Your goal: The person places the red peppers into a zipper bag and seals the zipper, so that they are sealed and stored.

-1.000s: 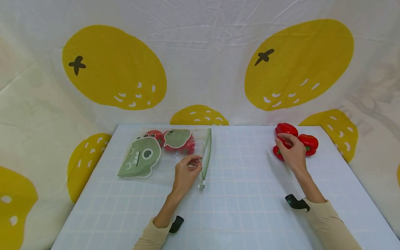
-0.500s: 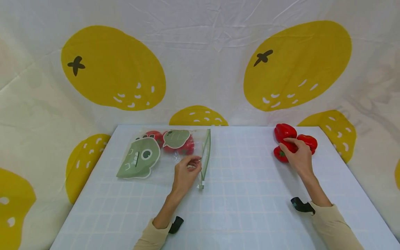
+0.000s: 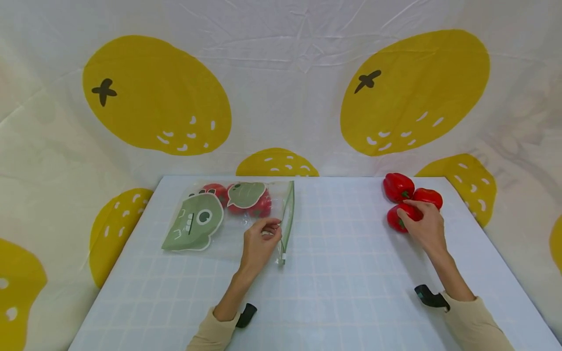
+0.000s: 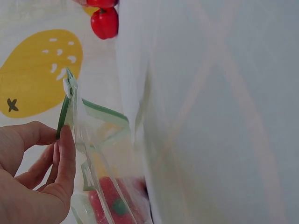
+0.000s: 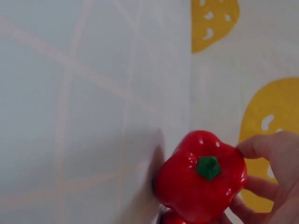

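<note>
A clear zip bag [image 3: 237, 239] printed with a green dinosaur lies on the left of the table, red bell peppers [image 3: 262, 207] showing through it. My left hand [image 3: 260, 241] pinches the green edge of its mouth between thumb and fingers, and the mouth gapes in the left wrist view. On the right, my right hand [image 3: 428, 226] grips the nearest red bell pepper [image 3: 397, 218], thumb on one side and fingers on the other. That pepper's green stem [image 5: 208, 168] faces the right wrist camera. Two more bell peppers sit behind it, one at the back [image 3: 397, 187] and one at right [image 3: 429, 196].
The white gridded tabletop [image 3: 333, 273] stretches between the bag and the loose peppers. Behind it hangs a pale cloth [image 3: 281, 87] with large yellow fruit prints. A white slider [image 3: 283, 256] sits at the near end of the bag's zip.
My right hand has come nearer and slightly right, from above the pepper group down onto the nearest pepper, which has shifted a little. My left hand stays at the bag's mouth.
</note>
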`<state>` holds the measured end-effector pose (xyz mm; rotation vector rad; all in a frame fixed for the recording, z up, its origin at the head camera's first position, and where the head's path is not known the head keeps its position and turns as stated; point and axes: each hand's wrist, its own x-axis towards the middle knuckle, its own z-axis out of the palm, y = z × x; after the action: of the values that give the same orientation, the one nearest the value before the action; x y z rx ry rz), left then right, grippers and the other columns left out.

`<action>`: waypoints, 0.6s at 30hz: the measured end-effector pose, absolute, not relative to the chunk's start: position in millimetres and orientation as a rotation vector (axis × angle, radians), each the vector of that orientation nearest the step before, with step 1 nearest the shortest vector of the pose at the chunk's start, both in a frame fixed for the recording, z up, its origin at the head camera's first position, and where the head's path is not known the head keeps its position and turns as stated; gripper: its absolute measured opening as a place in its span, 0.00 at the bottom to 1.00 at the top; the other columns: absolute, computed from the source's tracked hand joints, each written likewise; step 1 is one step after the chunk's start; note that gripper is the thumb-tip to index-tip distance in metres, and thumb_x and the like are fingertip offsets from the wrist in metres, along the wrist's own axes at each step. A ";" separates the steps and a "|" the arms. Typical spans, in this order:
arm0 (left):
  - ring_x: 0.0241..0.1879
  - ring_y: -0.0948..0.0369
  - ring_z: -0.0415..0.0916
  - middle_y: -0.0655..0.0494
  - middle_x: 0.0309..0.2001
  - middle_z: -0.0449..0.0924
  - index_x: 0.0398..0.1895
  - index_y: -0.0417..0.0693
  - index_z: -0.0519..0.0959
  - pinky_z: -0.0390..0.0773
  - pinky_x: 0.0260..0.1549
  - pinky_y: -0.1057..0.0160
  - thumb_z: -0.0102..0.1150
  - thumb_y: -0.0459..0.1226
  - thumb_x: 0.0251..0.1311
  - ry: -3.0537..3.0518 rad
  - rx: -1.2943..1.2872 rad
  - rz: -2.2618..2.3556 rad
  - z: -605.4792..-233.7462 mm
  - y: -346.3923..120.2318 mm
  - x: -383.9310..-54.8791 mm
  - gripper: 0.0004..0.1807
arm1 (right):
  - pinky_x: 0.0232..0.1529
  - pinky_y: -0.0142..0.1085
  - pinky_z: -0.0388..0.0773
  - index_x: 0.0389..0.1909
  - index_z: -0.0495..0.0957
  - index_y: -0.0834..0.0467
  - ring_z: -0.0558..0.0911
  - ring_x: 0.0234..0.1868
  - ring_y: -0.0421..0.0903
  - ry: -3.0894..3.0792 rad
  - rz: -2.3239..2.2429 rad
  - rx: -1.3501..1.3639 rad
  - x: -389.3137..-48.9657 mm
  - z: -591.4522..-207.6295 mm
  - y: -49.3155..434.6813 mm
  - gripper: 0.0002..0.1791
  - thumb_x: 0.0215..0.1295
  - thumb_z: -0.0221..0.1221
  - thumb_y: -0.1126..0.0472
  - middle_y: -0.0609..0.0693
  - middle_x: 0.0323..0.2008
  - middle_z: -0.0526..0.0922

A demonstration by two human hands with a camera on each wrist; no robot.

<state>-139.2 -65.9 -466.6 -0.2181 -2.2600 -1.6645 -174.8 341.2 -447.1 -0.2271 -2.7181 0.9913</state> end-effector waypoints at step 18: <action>0.34 0.56 0.83 0.50 0.34 0.85 0.41 0.39 0.86 0.85 0.35 0.65 0.66 0.25 0.59 -2.260 -0.209 -1.654 -464.9 -65.4 -138.7 0.09 | 0.44 0.62 0.83 0.66 0.71 0.71 0.72 0.54 0.69 -2.803 0.864 -0.237 -155.6 -433.6 351.5 0.35 0.68 0.67 0.52 0.74 0.58 0.74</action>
<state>-138.7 -65.4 -464.9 -0.2093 -2.2598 -1.6536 -155.6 351.5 -433.6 -0.2371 -2.8033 0.8638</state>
